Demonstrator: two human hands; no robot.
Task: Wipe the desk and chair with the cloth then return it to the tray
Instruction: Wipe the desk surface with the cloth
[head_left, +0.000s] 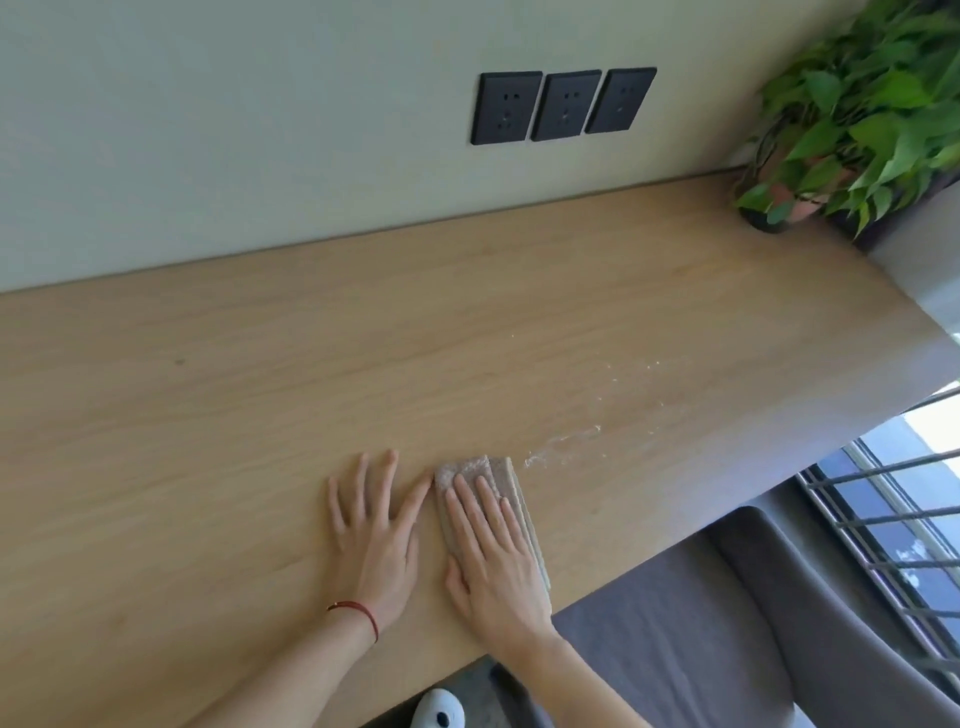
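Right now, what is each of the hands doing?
Left hand: open, flat on the desk, holding nothing.
Right hand: open, pressed flat on the cloth.

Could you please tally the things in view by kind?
Sockets: 3
Hands, left and right: 2
Cloth: 1
Plant: 1
Chair: 1
Desk: 1
Total: 9
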